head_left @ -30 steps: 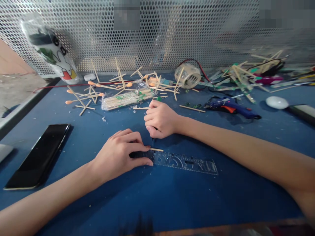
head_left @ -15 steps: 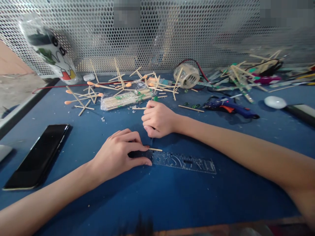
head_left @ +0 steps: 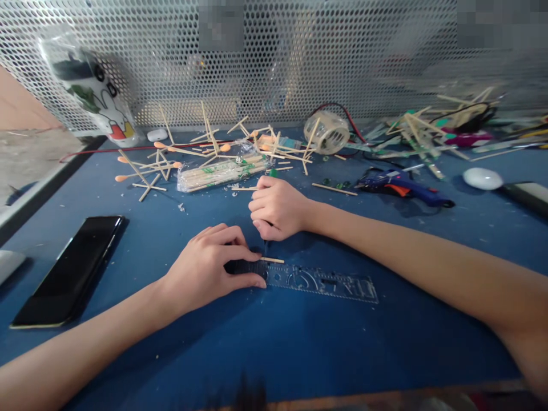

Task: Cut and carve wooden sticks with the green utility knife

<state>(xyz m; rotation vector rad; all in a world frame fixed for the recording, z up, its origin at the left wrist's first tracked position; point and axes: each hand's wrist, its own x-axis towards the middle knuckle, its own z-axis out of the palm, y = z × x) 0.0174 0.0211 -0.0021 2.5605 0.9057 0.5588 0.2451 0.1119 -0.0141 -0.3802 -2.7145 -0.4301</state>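
My left hand (head_left: 214,258) is closed over the left part of a clear plastic ruler (head_left: 342,285), thumb on its near edge. Its fingertips also press a short thin wooden stick (head_left: 274,260) along the ruler's far edge. Just beyond, my right hand (head_left: 278,208) is closed in a fist around what looks like a slim pen. The pen's green end (head_left: 273,172) shows above the fist. A thin dark tip (head_left: 265,249) points down at the stick; most of the pen is hidden by my fingers.
Behind my hands lie a plastic-wrapped bundle of sticks (head_left: 222,173), joined stick pieces (head_left: 148,185) and a clear jar (head_left: 326,134). A blue glue gun (head_left: 405,187) and white mouse (head_left: 483,178) are at right. A phone (head_left: 71,271) and bottle (head_left: 92,97) are at left.
The view has shifted slightly, so everything appears a little further right. Both hands keep the same grip, and the stick and ruler stay in place beneath them.
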